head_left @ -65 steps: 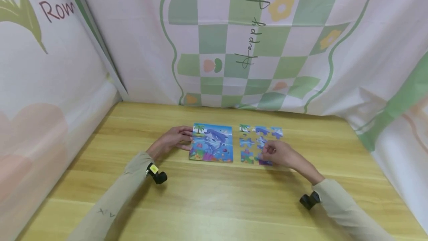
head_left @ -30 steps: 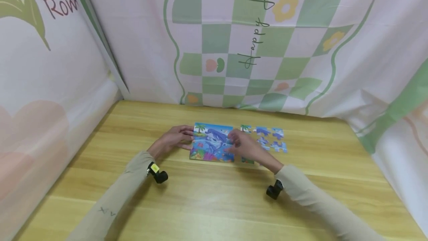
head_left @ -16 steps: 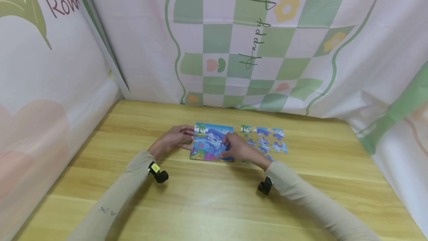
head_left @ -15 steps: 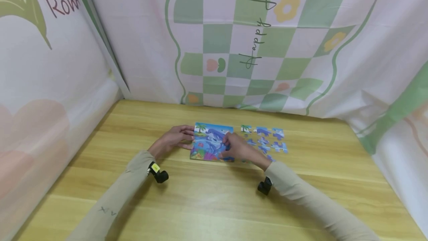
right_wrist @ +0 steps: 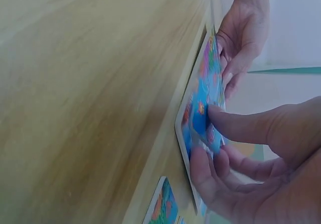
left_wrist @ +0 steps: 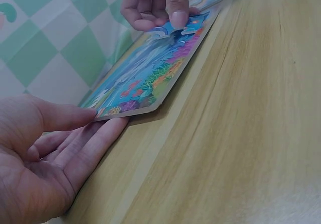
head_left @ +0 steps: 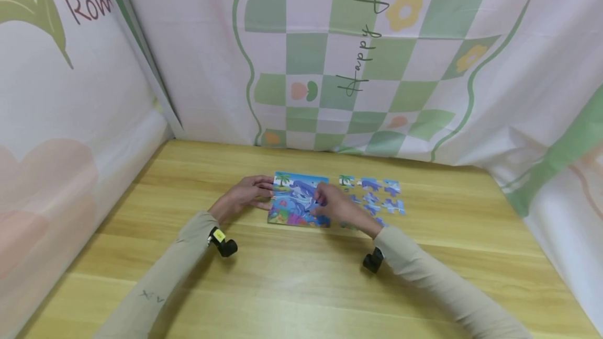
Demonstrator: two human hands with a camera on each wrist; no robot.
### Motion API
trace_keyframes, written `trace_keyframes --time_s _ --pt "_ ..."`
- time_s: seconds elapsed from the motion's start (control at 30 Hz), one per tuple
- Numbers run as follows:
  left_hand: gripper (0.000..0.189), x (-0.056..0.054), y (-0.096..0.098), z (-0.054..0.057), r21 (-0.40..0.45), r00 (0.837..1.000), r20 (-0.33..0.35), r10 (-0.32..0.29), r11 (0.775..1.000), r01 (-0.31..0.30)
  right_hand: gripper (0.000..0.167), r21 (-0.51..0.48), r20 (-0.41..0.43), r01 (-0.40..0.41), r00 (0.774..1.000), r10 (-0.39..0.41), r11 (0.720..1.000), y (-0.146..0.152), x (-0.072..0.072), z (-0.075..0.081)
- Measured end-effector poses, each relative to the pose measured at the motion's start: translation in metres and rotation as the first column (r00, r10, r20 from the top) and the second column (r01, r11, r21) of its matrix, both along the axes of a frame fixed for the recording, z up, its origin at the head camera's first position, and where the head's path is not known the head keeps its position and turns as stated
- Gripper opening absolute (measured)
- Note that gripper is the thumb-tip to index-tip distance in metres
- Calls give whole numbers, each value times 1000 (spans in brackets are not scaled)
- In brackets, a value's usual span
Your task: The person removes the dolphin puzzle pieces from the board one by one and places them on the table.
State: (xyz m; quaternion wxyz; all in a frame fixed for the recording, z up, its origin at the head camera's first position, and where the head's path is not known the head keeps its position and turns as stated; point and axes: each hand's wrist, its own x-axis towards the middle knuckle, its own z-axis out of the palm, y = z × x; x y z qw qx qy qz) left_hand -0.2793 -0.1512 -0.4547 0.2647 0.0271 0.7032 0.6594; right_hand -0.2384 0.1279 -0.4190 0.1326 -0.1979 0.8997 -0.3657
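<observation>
On the table lies a flat puzzle board [head_left: 286, 209] printed with dolphins, a palm tree and coral. My left hand [head_left: 245, 192] holds its left edge; in the left wrist view the thumb [left_wrist: 70, 116] lies at the top of the rim and the fingers [left_wrist: 95, 146] reach beneath it. Over the board's right part, my right hand [head_left: 336, 205] pinches a blue puzzle piece [right_wrist: 201, 114] between thumb and fingers. That piece is tilted, close above the board, as the right wrist view shows. In the head view the right hand covers the board's right edge and the piece.
Several loose puzzle pieces [head_left: 370, 185] lie in rows right of the board, some partly behind the right hand and wrist. A wooden table [head_left: 292, 281] runs under everything. A checked curtain [head_left: 306, 56] hangs behind its far edge. Both wrists carry small black cameras.
My right hand has moved left from the loose pieces to the board's right part, carrying a puzzle piece, then shifted slightly there. My left hand has stayed at the board's left edge.
</observation>
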Motion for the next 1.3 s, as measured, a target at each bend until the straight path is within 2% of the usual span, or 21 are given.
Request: trace_keyframes --time_s 0.13,0.4,0.73,0.97,1.07,1.3 --pt "54 0 0 1 -3 1000 -10 -3 1000 3 17 -77 -15 -17 1000 16 997 4 -2 1" --pt "55 1 -2 0 -8 1000 -9 5 1000 -5 11 -242 96 -10 995 34 970 10 -2 1" --pt "55 -2 -1 -4 -15 1000 -3 12 1000 -12 24 -253 196 35 981 16 967 40 -3 0" --pt "54 1 -1 -2 -24 1000 -1 -4 1000 4 31 -230 271 148 959 -82 962 72 4 7" --pt "54 1 0 -1 -19 1000 -5 -8 1000 8 34 -230 280 181 953 -113 956 87 7 12" --pt "54 2 2 2 -20 1000 -7 0 1000 0 37 -232 242 184 962 -126 955 127 16 18"
